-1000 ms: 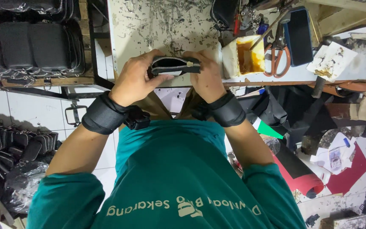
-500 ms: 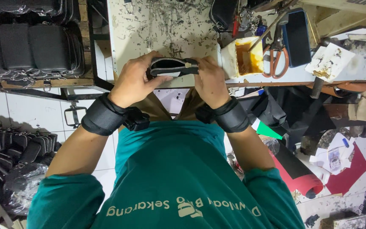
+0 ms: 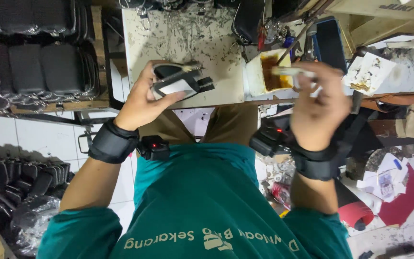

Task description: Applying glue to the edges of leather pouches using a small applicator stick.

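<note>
Gripping a black pouch (image 3: pixel 180 82), left hand (image 3: pixel 142 103) fingers curl shut; right hand (image 3: pixel 318 108) pinches a brush (image 3: pixel 291 71).

bare stained worktop (image 3: pixel 188 36) between hands, glue tub (image 3: pixel 264 72) crowding right

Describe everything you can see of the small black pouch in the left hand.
The small black pouch looks like leather or a leather-like material, oblong with rounded corners. It is held open, showing a pale, greyish-white inner panel and a dark tab sticking out at its right end. It lies roughly level above the edge of the stained, speckled worktable. The left hand has it in its grip, thumb underneath and fingers curled over the top. The right hand is apart from it.
</note>
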